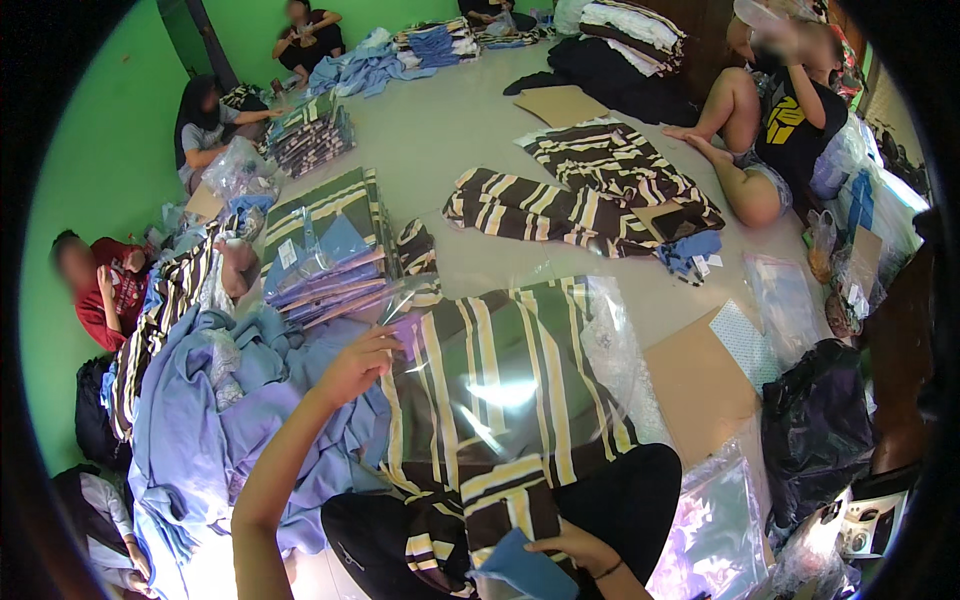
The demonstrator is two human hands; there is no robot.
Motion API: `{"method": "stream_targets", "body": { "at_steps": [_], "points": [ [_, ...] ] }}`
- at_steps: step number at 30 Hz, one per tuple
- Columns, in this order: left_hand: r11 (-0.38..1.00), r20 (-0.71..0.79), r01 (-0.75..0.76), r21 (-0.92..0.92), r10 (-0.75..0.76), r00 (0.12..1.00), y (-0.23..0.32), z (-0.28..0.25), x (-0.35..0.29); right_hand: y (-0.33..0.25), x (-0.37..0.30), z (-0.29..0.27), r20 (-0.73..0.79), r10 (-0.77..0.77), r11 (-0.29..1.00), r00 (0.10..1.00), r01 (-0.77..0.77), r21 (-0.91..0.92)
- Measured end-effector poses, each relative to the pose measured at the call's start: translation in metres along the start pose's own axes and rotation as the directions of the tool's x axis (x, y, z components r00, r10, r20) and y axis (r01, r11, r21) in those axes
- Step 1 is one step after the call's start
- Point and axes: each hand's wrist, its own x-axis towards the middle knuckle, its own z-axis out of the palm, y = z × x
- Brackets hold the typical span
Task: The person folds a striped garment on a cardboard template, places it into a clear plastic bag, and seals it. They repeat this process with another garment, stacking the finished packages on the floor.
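Observation:
A folded green, brown and cream striped cloth (540,340) lies in front of me under a clear plastic bag (615,345), whose shiny film reaches past its right side. At the bag's upper left corner my left hand (362,362) is closed, its fingers pinching the film beside a small purple patch. Low in front of my lap, my right hand (580,548) grips a blue piece of fabric (525,562). That piece lies against a smaller folded striped piece (510,490), which overlaps the near edge of the bagged cloth. My fingertips under the blue fabric are partly hidden.
Blue cloth (200,430) is heaped on my left, below a stack of bagged striped cloth (325,240). Beyond lie loose striped garments (600,190). Cardboard (700,385), empty clear bags (710,530) and a black plastic bag (815,430) lie right. Several people sit around the room.

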Motion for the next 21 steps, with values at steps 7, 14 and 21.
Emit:
{"method": "stream_targets", "body": {
  "at_steps": [7, 14, 21],
  "points": [
    [0.928, 0.341, -0.017, 0.372, -0.119, 0.932, -0.081, 0.019, -0.035, -0.006, -0.05, -0.012, -0.124, 0.1, 0.995, 0.987, -0.098, 0.023],
    [0.892, -0.191, 0.441, 0.098, -0.418, 0.888, -0.026, 0.139, 0.015, -0.013, -0.054, -0.022, -0.135, 0.124, 0.992, 0.983, -0.123, 0.014],
    [0.794, -0.281, 0.582, -0.176, -0.607, 0.743, 0.062, 0.247, 0.021, -0.039, -0.051, -0.039, -0.358, -0.186, 0.976, 0.915, 0.214, 0.042]
  ]
}}
